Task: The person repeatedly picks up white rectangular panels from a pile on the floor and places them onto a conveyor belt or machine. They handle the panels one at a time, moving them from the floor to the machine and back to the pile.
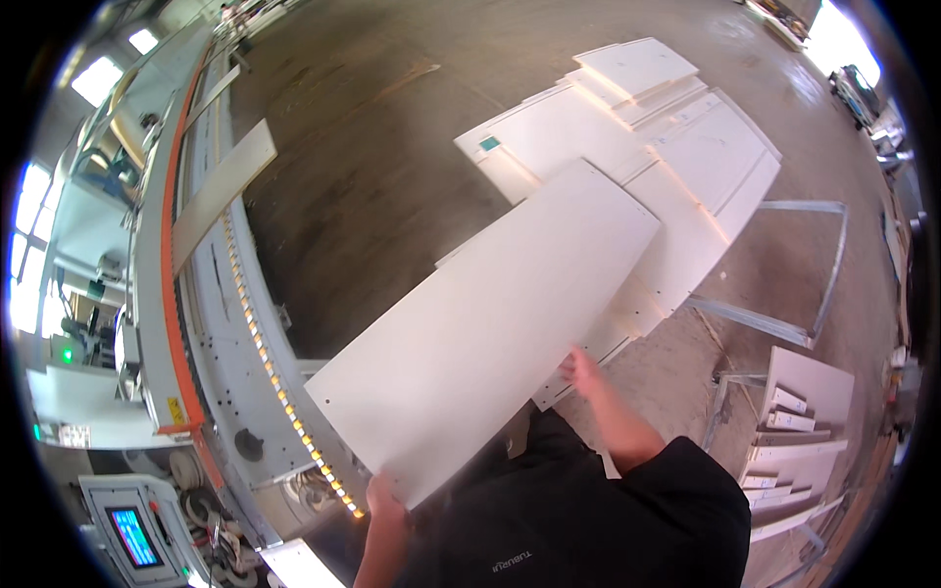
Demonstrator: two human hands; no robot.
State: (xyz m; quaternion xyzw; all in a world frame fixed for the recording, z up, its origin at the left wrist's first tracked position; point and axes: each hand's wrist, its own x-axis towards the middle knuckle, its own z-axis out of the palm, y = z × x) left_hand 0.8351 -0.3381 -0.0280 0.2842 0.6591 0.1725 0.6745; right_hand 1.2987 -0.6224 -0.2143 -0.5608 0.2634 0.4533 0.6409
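A long white panel (490,323) with small holes near its corners lies slantwise in front of me, its far end over a stack of white boards (686,162). My left hand (385,493) grips its near end beside the machine, the fingers partly hidden by the board. Farther along the near long edge, my right hand (580,370) holds the same panel, with some fingers out of sight beneath it. The left end of the panel reaches close to the machine's row of yellow rollers (284,397).
The long machine (176,333) with an orange rail runs along my left, with another panel (225,191) lying across its bed. A control screen (134,537) stands at lower left. To the right are a metal frame (833,265) and a rack of smaller boards (799,421).
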